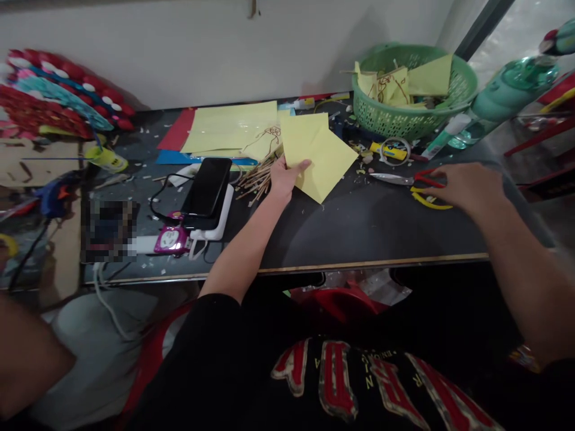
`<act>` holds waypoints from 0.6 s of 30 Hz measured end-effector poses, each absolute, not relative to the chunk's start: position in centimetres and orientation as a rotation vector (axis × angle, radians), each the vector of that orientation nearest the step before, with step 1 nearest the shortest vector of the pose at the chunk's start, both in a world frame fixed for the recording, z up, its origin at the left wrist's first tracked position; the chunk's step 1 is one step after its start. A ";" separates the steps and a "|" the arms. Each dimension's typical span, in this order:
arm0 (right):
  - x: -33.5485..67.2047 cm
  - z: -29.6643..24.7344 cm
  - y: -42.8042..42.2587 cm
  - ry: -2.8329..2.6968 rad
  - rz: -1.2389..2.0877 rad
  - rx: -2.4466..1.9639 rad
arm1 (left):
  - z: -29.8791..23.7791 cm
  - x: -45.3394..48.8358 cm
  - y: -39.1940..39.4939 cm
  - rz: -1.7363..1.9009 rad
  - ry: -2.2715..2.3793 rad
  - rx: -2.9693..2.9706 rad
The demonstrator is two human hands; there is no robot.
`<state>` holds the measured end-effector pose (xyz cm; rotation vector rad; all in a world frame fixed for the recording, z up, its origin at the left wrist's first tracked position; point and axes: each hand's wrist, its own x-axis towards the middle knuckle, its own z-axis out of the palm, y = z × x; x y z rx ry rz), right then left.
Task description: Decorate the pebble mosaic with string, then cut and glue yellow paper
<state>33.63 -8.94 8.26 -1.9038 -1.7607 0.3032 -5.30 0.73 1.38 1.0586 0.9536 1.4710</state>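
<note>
My left hand (285, 176) pinches the lower left corner of a yellow sheet of paper (317, 152) and holds it just above the black table (359, 227). Beneath that hand lies a bundle of thin wooden sticks (258, 178). My right hand (467, 187) rests over the handles of a pair of scissors (411, 179) with red and yellow grips, whose blades point left. The fingers curl over the handles; I cannot see whether they grip them.
A green basket (413, 90) with yellow paper scraps stands at the back right, tape roll (395, 149) before it. More yellow, red and blue sheets (229, 129) lie at the back. A black phone (207, 187) sits on a white power bank. Green bottle (503, 99) far right.
</note>
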 end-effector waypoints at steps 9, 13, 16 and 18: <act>16.0 4.0 -4.8 -1.731 0.943 -1.260 | 1.1 -5.0 0.9 1.587 0.966 1.047; 14.3 1.0 -2.6 -1.405 1.054 -1.133 | 1.0 -6.0 1.5 1.634 1.045 1.093; 15.5 0.9 -2.2 -1.315 1.091 -1.134 | 1.2 -7.5 2.6 1.708 1.201 1.111; 16.6 1.3 -2.1 -1.272 1.058 -1.159 | 1.5 -8.4 3.2 1.746 1.280 1.155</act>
